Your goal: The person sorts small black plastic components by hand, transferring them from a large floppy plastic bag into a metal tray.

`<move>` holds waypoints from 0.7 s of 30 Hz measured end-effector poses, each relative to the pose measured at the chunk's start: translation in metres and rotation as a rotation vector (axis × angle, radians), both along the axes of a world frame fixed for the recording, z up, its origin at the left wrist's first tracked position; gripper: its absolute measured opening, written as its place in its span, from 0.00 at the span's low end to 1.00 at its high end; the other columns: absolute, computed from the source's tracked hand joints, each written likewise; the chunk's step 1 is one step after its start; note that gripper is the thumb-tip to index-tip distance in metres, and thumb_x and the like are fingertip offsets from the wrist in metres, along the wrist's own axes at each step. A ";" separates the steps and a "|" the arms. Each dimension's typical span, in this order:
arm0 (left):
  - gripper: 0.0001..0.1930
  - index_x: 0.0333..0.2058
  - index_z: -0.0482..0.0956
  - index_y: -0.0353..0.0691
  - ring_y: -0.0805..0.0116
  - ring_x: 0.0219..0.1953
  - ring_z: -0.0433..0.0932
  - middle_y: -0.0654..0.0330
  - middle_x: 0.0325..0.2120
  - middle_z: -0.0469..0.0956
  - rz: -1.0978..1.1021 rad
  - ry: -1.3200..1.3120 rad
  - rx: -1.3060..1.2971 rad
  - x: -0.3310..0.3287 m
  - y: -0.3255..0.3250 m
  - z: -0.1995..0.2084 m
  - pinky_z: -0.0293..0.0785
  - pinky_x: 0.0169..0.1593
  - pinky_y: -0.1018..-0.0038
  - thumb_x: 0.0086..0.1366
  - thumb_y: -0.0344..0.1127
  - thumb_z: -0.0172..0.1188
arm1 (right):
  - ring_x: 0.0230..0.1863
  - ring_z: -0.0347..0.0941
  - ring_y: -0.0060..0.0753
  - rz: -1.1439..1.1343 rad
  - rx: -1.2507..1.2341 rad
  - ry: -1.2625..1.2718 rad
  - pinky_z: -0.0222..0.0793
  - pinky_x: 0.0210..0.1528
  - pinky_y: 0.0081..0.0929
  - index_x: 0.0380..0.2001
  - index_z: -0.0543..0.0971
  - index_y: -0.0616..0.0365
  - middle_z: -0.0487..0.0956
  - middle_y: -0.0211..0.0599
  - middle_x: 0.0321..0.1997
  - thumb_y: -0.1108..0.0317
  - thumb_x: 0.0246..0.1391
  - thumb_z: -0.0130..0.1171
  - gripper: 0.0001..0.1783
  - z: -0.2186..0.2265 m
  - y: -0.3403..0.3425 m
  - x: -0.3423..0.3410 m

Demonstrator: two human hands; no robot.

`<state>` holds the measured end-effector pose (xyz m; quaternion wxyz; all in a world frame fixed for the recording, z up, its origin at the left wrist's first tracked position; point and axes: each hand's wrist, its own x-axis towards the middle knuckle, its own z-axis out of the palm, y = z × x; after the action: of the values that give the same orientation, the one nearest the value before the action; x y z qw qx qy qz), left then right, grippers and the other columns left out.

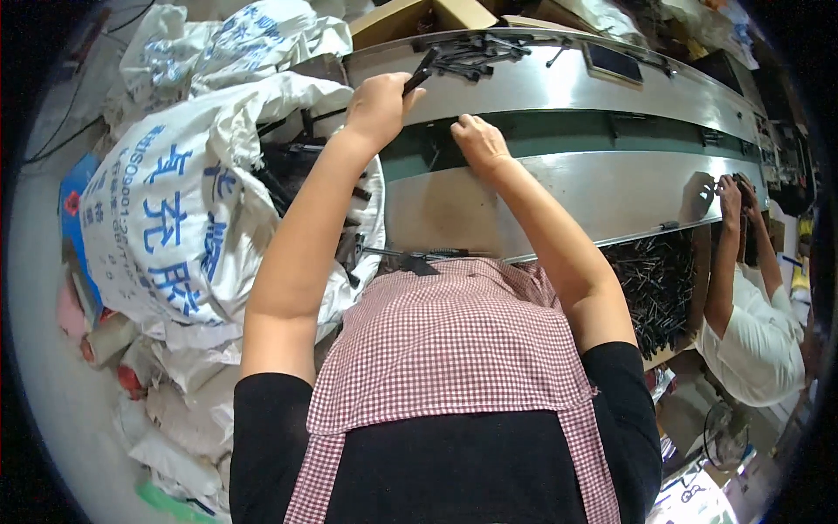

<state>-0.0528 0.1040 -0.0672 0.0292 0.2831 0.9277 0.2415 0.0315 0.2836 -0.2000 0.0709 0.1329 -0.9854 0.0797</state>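
Note:
My left hand (377, 112) is closed round a black elongated plastic part (422, 72), held upright and tilted above the far metal ledge. My right hand (482, 144) is over the green conveyor belt (541, 131), fingers curled together; whatever they might hold is hidden. A pile of black stick-like plastic parts (476, 54) lies on the far metal ledge (524, 86), just beyond my left hand. Beside my left forearm, a large white woven sack (166, 210) gapes open, with black plastic parts (292, 170) inside.
A smartphone (614, 64) lies on the far ledge. A box of small black parts (650, 293) stands right of my body. At the far right a co-worker (746, 323) has both hands near the conveyor. More white sacks (236, 44) are piled at the back left.

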 end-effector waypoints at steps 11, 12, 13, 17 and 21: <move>0.13 0.33 0.79 0.40 0.46 0.38 0.79 0.51 0.32 0.80 -0.059 0.064 -0.034 0.021 0.004 -0.019 0.74 0.42 0.55 0.63 0.44 0.58 | 0.42 0.75 0.49 0.341 -0.339 -0.511 0.74 0.43 0.40 0.31 0.77 0.58 0.76 0.44 0.36 0.64 0.48 0.61 0.10 0.054 -0.060 0.121; 0.13 0.32 0.79 0.40 0.46 0.38 0.79 0.51 0.31 0.80 -0.069 0.057 -0.052 0.025 0.008 -0.019 0.75 0.42 0.55 0.64 0.45 0.58 | 0.43 0.75 0.49 0.334 -0.337 -0.542 0.74 0.43 0.40 0.31 0.77 0.58 0.75 0.45 0.37 0.65 0.49 0.59 0.09 0.053 -0.059 0.123; 0.13 0.31 0.79 0.40 0.46 0.37 0.79 0.51 0.31 0.81 -0.081 0.053 -0.072 0.026 0.010 -0.021 0.75 0.42 0.56 0.64 0.45 0.58 | 0.43 0.75 0.49 0.330 -0.336 -0.541 0.74 0.43 0.40 0.31 0.77 0.58 0.75 0.45 0.37 0.65 0.49 0.59 0.09 0.050 -0.056 0.125; 0.14 0.30 0.79 0.39 0.45 0.38 0.79 0.49 0.31 0.80 -0.126 0.103 -0.108 0.034 0.012 -0.029 0.74 0.42 0.55 0.63 0.45 0.58 | 0.42 0.76 0.46 0.301 -0.224 -0.462 0.74 0.42 0.39 0.32 0.78 0.59 0.75 0.45 0.38 0.68 0.53 0.53 0.08 0.057 -0.036 0.135; 0.14 0.30 0.79 0.38 0.45 0.37 0.80 0.47 0.31 0.81 -0.148 0.087 -0.227 0.039 0.015 -0.030 0.76 0.41 0.55 0.63 0.44 0.57 | 0.41 0.75 0.47 0.218 -0.140 -0.299 0.75 0.39 0.39 0.35 0.75 0.56 0.74 0.43 0.38 0.70 0.49 0.57 0.08 0.047 -0.018 0.142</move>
<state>-0.0142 0.1193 -0.0971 0.0384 0.3559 0.9260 0.1196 0.1735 0.2651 -0.1535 -0.0761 0.2203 -0.9567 0.1743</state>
